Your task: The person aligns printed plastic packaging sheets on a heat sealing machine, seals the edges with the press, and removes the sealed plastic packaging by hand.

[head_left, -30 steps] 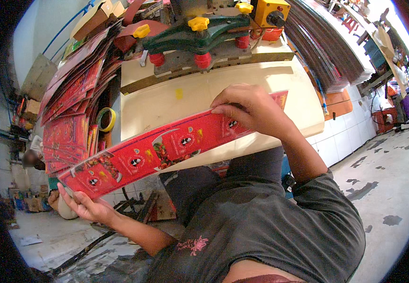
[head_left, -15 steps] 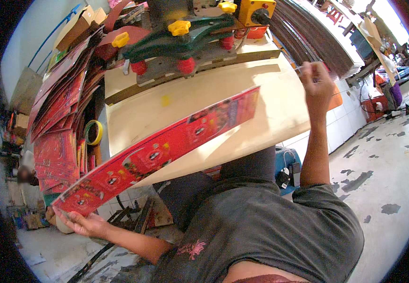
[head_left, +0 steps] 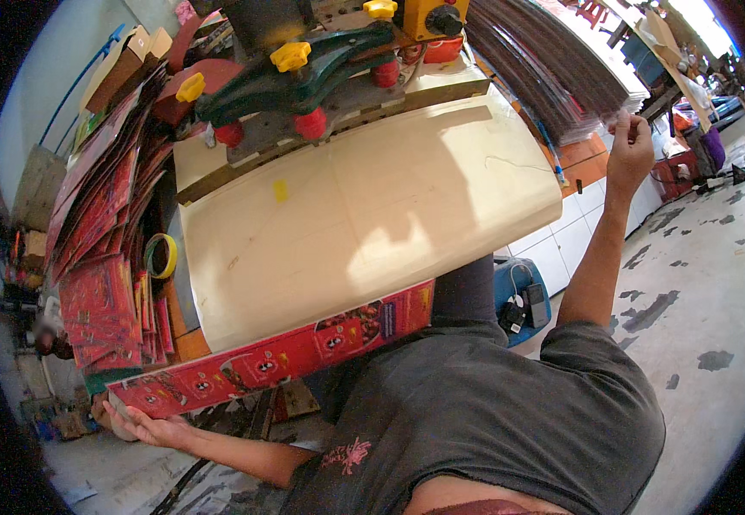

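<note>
My left hand (head_left: 151,429) is closed on the lower left end of a long, narrow red printed strip (head_left: 244,365). The strip slants up to the right along the near edge of a pale covered work board (head_left: 330,223), its far end close to my shirt. Out to the right, my right hand (head_left: 630,159) is raised with its fingers pinched together by the near corner of a tall stack of dark-edged sheets (head_left: 553,73). What those fingers pinch, if anything, is too small to make out.
A machine with a dark green clamp arm (head_left: 304,81) and yellow knobs stands behind the board. Red printed sheets (head_left: 102,292) pile up at left, beside a yellow tape roll (head_left: 161,256). A blue container (head_left: 523,300) holding chargers sits below the board's right side.
The red strip has come down and toward me, off the board's middle, still in my left hand. My right hand has moved right to the sheet stack's corner.
</note>
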A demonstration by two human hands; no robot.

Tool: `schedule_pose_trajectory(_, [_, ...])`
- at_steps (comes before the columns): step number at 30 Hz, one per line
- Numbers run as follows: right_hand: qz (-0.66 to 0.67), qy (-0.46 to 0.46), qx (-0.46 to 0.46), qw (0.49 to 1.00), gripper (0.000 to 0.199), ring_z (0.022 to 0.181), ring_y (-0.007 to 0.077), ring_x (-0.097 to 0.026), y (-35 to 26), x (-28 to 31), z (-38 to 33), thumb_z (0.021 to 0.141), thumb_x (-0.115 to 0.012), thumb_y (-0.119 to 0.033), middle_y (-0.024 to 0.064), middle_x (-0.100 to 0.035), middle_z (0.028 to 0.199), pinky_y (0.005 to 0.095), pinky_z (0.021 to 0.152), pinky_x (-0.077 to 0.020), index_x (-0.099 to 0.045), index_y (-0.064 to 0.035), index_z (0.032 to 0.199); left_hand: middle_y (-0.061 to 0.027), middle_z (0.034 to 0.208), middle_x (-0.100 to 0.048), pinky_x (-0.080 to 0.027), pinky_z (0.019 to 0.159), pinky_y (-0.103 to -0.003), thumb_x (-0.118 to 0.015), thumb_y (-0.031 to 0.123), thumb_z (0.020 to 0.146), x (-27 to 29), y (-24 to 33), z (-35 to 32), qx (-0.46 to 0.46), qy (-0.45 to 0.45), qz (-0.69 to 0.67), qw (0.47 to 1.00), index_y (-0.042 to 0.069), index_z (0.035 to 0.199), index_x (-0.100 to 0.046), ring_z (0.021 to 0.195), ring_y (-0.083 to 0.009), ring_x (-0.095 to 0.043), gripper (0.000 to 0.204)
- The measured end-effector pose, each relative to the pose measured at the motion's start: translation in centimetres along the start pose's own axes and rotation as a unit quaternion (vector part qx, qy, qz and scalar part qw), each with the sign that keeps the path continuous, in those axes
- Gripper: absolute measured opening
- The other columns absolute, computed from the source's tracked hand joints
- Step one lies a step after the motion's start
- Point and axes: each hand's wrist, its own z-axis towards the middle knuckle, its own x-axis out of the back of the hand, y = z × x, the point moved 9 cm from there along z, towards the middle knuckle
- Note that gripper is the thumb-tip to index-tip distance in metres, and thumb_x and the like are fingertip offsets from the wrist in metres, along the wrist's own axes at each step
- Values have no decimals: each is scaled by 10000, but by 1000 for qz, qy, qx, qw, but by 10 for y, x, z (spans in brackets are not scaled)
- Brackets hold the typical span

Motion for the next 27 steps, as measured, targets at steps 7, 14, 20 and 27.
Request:
schedule_pose_trajectory(7, [428, -355, 8, 831, 244, 645, 141, -669, -132, 10, -39, 1020, -635, -206, 68, -669, 732, 267, 575, -503, -691, 15, 935, -206, 1562, -434, -323, 1191, -439, -570, 408, 1027, 43, -33, 12, 14, -33, 109, 993, 10, 1485, -498, 1409, -301, -446, 611])
schedule_pose_trajectory(14, [507, -457, 138, 718, 197, 794, 262, -756, -194, 35, -47, 953, -690, -136, 176, -762, 879, 362, 752, -606, -733, 56, 964, -200, 1570, -415, -330, 1187, -460, -570, 396, 1032, 44, -36, 13, 37, -10, 68, 997, 1, 1497, -465, 1413, -308, -438, 619])
schedule_pose_trajectory(20, [216, -544, 182, 790, 408, 1197, 354, -636, -164, -44, -115, 965, -690, -235, 173, -679, 1284, 429, 1032, -488, -635, -63, 1330, -195, 1577, -399, -335, 1184, -478, -570, 385, 1036, 64, -42, 10, 78, 15, 42, 996, -6, 1506, -437, 1416, -315, -431, 626])
schedule_pose_trajectory(27, [375, -691, 174, 592, 399, 1195, 350, -647, -206, -34, -191, 1020, -594, -210, 153, -685, 1276, 424, 1019, -495, -590, -54, 1388, -189, 1586, -380, -341, 1180, -500, -570, 373, 1040, 63, -64, -5, 188, 60, -74, 978, -14, 1518, -404, 1420, -322, -423, 637])
